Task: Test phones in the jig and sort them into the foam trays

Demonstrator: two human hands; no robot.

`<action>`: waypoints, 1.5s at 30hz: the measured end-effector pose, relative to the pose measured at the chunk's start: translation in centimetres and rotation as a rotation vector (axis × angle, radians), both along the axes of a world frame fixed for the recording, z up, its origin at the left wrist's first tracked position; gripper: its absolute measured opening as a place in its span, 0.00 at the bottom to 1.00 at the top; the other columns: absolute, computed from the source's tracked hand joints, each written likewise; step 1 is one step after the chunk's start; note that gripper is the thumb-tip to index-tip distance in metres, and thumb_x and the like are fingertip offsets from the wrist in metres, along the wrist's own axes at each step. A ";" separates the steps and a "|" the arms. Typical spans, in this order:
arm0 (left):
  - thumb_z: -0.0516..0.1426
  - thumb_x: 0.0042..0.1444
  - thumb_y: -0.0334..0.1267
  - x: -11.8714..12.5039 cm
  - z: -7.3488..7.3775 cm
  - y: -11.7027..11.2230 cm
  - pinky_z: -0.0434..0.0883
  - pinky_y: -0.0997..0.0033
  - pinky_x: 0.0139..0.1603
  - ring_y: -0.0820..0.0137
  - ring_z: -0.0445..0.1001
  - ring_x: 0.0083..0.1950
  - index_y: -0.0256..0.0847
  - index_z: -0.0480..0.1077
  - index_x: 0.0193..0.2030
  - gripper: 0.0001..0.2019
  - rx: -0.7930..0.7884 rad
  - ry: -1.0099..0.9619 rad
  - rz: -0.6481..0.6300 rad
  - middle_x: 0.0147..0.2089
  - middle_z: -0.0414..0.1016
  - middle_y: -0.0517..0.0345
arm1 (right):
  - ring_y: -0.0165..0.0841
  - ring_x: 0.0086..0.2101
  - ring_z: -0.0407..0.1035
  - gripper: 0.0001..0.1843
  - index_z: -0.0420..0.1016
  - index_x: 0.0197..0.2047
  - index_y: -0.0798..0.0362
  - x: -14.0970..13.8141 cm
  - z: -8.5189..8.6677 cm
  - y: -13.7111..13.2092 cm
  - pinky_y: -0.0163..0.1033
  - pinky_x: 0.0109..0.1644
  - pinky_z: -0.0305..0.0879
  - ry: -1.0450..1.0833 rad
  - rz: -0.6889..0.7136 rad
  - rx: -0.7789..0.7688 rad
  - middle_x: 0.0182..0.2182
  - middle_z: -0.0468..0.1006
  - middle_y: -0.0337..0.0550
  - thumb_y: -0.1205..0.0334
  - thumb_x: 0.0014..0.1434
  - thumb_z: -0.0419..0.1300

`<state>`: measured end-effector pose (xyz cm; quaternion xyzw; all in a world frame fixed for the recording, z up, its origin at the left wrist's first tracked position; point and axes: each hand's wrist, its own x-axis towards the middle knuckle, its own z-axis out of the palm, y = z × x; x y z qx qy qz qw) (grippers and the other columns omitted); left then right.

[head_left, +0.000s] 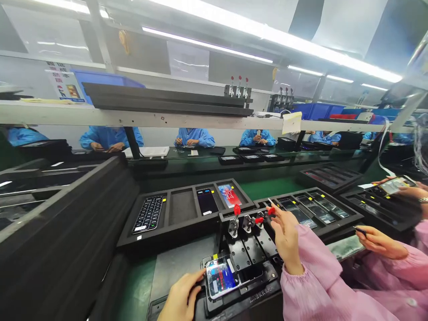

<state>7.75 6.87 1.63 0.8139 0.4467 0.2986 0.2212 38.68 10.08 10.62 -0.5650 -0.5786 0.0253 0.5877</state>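
Near the bottom centre, a smartphone [221, 277] with a lit screen and a yellow tab lies on a black clamping fixture [240, 254]. My left hand [182, 294] is beside the phone's left edge, index fingertip at the edge, thumb apart from it. Red-tipped toggle clamps [248, 224] stand along the back of the fixture. At the rightmost clamp, my right hand [286, 232], in a pink sleeve, has its fingers closed around a red lever handle [271, 211]. A thin pale tip shows above those fingers; I cannot make out what it is.
Behind the fixture, a black foam tray [180, 232] holds several phones. Another phone tray [347, 217] lies right of it. At the right, a co-worker's hand [381, 243] holds a dark slim tool. A shelf [187, 119] crosses overhead; people in blue sit beyond.
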 end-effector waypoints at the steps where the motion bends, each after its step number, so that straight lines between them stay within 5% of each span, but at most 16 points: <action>1: 0.48 0.58 0.34 0.2 0.2 0.1 0.74 0.67 0.44 0.67 0.76 0.42 0.56 0.64 0.53 0.18 -0.001 -0.018 0.003 0.42 0.77 0.60 | 0.38 0.48 0.66 0.21 0.63 0.56 0.52 0.2 0.1 -0.1 0.47 0.49 0.67 0.030 0.024 -0.017 0.49 0.70 0.48 0.61 0.58 0.48; 10: 0.48 0.59 0.35 3.6 -0.1 0.3 0.69 0.63 0.54 0.66 0.72 0.49 0.53 0.61 0.55 0.18 -0.061 -0.087 -0.052 0.49 0.74 0.60 | 0.37 0.45 0.68 0.16 0.67 0.48 0.53 0.2 -1.8 -2.5 0.48 0.51 0.64 0.062 -0.069 0.009 0.46 0.73 0.47 0.57 0.60 0.50; 16: 0.47 0.59 0.36 4.3 2.8 0.3 0.66 0.58 0.53 0.63 0.68 0.49 0.53 0.57 0.59 0.21 -0.028 0.090 -0.104 0.49 0.70 0.55 | 0.42 0.50 0.63 0.12 0.70 0.46 0.50 0.3 -5.2 -3.3 0.55 0.52 0.59 -0.303 -0.247 0.137 0.45 0.74 0.45 0.60 0.58 0.54; 22: 0.48 0.58 0.37 5.3 4.6 0.5 0.64 0.56 0.46 0.61 0.65 0.43 0.53 0.57 0.60 0.22 0.035 0.291 -0.127 0.44 0.67 0.53 | 0.51 0.56 0.53 0.20 0.64 0.56 0.42 -0.1 -6.6 -2.9 0.71 0.53 0.43 -0.585 -0.327 -0.104 0.57 0.63 0.44 0.52 0.60 0.51; 27: 0.48 0.58 0.39 4.4 5.5 1.5 0.64 0.60 0.47 0.62 0.65 0.45 0.52 0.60 0.58 0.20 0.109 0.249 -0.081 0.48 0.66 0.53 | 0.49 0.57 0.53 0.23 0.57 0.60 0.43 0.7 -7.3 -4.5 0.69 0.53 0.46 -0.427 -0.264 -0.138 0.59 0.59 0.46 0.53 0.62 0.45; 32: 0.42 0.61 0.35 5.1 10.2 8.3 0.60 0.55 0.56 0.61 0.59 0.56 0.47 0.64 0.54 0.18 0.327 0.226 0.123 0.54 0.63 0.53 | 0.46 0.52 0.60 0.16 0.68 0.50 0.51 1.4 -8.4 -6.5 0.59 0.54 0.53 -0.177 -0.281 0.119 0.50 0.69 0.50 0.59 0.61 0.46; 35: 0.38 0.63 0.35 7.6 11.7 15.0 0.52 0.40 0.58 0.59 0.50 0.63 0.53 0.62 0.57 0.20 0.313 0.354 0.051 0.63 0.55 0.55 | 0.49 0.50 0.61 0.15 0.72 0.45 0.47 1.6 -9.1 -7.0 0.62 0.52 0.53 -0.145 -0.360 0.170 0.47 0.70 0.48 0.58 0.60 0.47; 40: 0.40 0.64 0.40 11.0 9.6 23.4 0.51 0.28 0.54 0.53 0.47 0.66 0.58 0.66 0.52 0.18 0.206 0.507 -0.119 0.65 0.54 0.60 | 0.49 0.50 0.62 0.19 0.69 0.49 0.32 3.8 -10.6 -6.8 0.61 0.46 0.58 -0.199 -0.453 0.206 0.51 0.69 0.35 0.56 0.57 0.46; 45: 0.35 0.65 0.45 11.6 8.2 25.5 0.43 0.21 0.51 0.44 0.39 0.67 0.48 0.61 0.59 0.23 0.187 0.540 -0.080 0.68 0.47 0.46 | 0.48 0.48 0.64 0.20 0.68 0.51 0.32 5.2 -12.0 -6.1 0.57 0.41 0.61 -0.329 -0.450 0.224 0.52 0.68 0.32 0.59 0.56 0.49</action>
